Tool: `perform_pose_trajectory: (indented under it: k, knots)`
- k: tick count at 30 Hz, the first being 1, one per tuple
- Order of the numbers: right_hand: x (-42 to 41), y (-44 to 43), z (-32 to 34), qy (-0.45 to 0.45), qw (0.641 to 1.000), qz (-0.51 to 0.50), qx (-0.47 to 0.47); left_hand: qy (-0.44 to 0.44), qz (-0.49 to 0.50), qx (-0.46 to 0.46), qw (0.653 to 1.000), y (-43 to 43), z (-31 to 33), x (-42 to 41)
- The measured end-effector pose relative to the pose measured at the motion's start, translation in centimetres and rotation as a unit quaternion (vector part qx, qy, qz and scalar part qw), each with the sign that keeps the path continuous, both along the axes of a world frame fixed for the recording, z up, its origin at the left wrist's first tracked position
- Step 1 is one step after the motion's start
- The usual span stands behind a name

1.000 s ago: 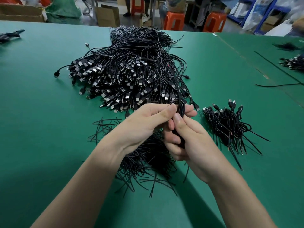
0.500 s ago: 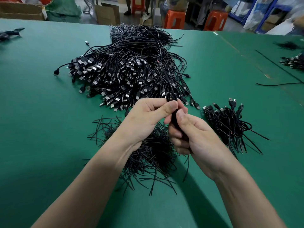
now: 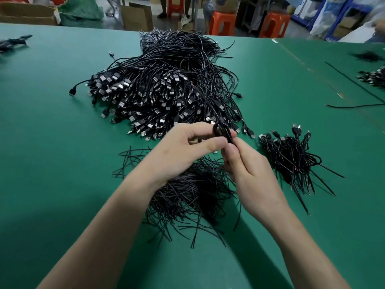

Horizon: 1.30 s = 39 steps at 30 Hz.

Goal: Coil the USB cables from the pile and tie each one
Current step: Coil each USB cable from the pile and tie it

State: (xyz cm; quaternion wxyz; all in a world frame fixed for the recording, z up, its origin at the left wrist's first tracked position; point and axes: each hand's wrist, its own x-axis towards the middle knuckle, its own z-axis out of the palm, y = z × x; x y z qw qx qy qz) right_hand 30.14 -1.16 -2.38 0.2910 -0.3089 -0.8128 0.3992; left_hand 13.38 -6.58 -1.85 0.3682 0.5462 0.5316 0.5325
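Note:
A big pile of black USB cables (image 3: 166, 88) lies on the green table (image 3: 52, 142) beyond my hands. My left hand (image 3: 183, 149) pinches the top loop of a coiled black cable (image 3: 220, 131) between thumb and fingers. My right hand (image 3: 248, 165) grips the lower part of the same coil, most of which is hidden in the palm. One strand runs from the coil up into the pile. A heap of black twist ties (image 3: 193, 190) lies under my wrists. A small heap of coiled, tied cables (image 3: 291, 155) sits to the right.
More cables lie at the right edge (image 3: 373, 77) and a long loose cable (image 3: 354, 105) crosses there. A dark bundle (image 3: 12, 41) rests far left. Orange stools (image 3: 221, 22) and cardboard boxes (image 3: 27, 13) stand beyond the table's far edge.
Both hands have stayed together over the tie heap, and the coil's top loop now shows a little smaller above my left thumb. The strand from the pile has been drawn in slightly.

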Motion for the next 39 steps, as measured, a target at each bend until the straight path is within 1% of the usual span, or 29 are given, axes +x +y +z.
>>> perform_pose_trajectory:
  k: [2,3,4,5,6,7,8,9,10,11,12,14,15,17,19,21,23,24,25,26,27,28,29,30,31,35,37,39]
  knots:
    - [0.7,0.6,-0.1,-0.057,0.997,-0.014,0.04,0.148,-0.021,-0.073,0.986,-1.1,1.5,-1.7]
    - [1.0,0.9,-0.1,-0.098,0.993,-0.018,0.061,0.198,-0.03,-0.101,0.974,-1.8,2.1,-2.4]
    - [1.3,1.2,-0.1,-0.147,0.985,-0.017,0.085,0.21,-0.033,-0.104,0.971,-2.4,2.8,-2.7]
    - [1.4,1.3,0.0,-0.199,0.973,-0.013,0.115,0.2,-0.03,-0.081,0.976,-2.8,3.3,-2.6]
    - [1.4,1.3,0.1,-0.243,0.958,-0.005,0.149,0.202,-0.013,-0.038,0.979,-3.0,3.6,-2.2]
    - [1.4,1.2,0.2,-0.274,0.944,0.009,0.183,0.247,0.012,0.002,0.969,-2.8,3.7,-1.6]
    - [1.2,0.9,0.5,-0.291,0.932,0.029,0.214,0.332,0.039,0.022,0.942,-2.5,3.7,-0.9]
    - [1.0,0.8,0.8,-0.3,0.922,0.05,0.24,0.425,0.054,0.019,0.904,-2.1,3.6,-0.2]
    - [0.8,0.7,1.1,-0.305,0.913,0.067,0.262,0.496,0.054,-0.012,0.866,-1.8,3.5,0.4]
    - [0.7,0.6,1.4,-0.31,0.905,0.075,0.281,0.53,0.045,-0.055,0.845,-1.6,3.2,0.7]
    - [0.6,0.7,1.7,-0.319,0.897,0.078,0.295,0.522,0.031,-0.096,0.847,-1.5,2.8,0.6]
    - [0.5,1.0,2.3,-0.342,0.885,0.075,0.306,0.43,0.006,-0.16,0.888,-1.6,2.2,-0.1]
    - [0.5,1.2,2.4,-0.351,0.881,0.078,0.307,0.388,-0.001,-0.173,0.905,-1.6,2.0,-0.3]
    - [0.4,1.6,2.7,-0.369,0.873,0.091,0.307,0.361,-0.009,-0.164,0.918,-1.4,1.8,-0.5]
    - [0.2,2.1,2.9,-0.364,0.872,0.093,0.313,0.367,0.002,-0.138,0.92,-1.1,1.6,-0.3]
    - [0.2,2.6,2.8,-0.322,0.884,0.069,0.332,0.374,0.034,-0.105,0.921,-1.0,1.6,-0.1]
    - [0.3,2.7,2.5,-0.26,0.906,-0.001,0.333,0.363,0.07,-0.077,0.926,-0.9,1.4,0.0]
    - [0.3,2.6,2.3,-0.217,0.924,-0.052,0.31,0.345,0.084,-0.068,0.932,-0.9,1.4,0.0]
    - [0.2,2.4,2.1,-0.169,0.944,-0.101,0.264,0.316,0.094,-0.062,0.942,-0.9,1.4,0.1]
    - [0.1,2.1,1.8,-0.115,0.966,-0.134,0.188,0.271,0.099,-0.059,0.956,-0.8,1.5,0.3]
    - [-0.1,1.9,1.5,-0.057,0.985,-0.141,0.085,0.216,0.101,-0.058,0.969,-0.8,1.4,0.5]
    - [-0.4,1.6,1.3,0.007,0.992,-0.122,-0.034,0.156,0.098,-0.059,0.981,-0.7,1.4,0.9]
    - [-0.6,1.3,0.9,0.064,0.984,-0.09,-0.142,0.097,0.09,-0.063,0.989,-0.7,1.4,1.3]
    - [-0.9,0.9,0.6,0.109,0.969,-0.06,-0.214,0.048,0.078,-0.069,0.993,-0.6,1.4,1.7]
    - [-1.2,0.5,0.2,0.141,0.959,-0.041,-0.24,0.017,0.065,-0.076,0.995,-0.6,1.3,2.1]
    - [-2.3,-0.5,-0.4,0.205,0.957,-0.054,-0.196,-0.033,0.034,-0.081,0.996,-0.2,0.9,2.8]
    - [-2.4,-0.6,-0.1,0.233,0.948,-0.049,-0.211,-0.02,0.044,-0.096,0.994,-0.1,0.8,2.7]
    - [-2.3,-0.8,0.0,0.248,0.943,-0.045,-0.219,0.023,0.059,-0.116,0.991,0.0,0.6,2.5]
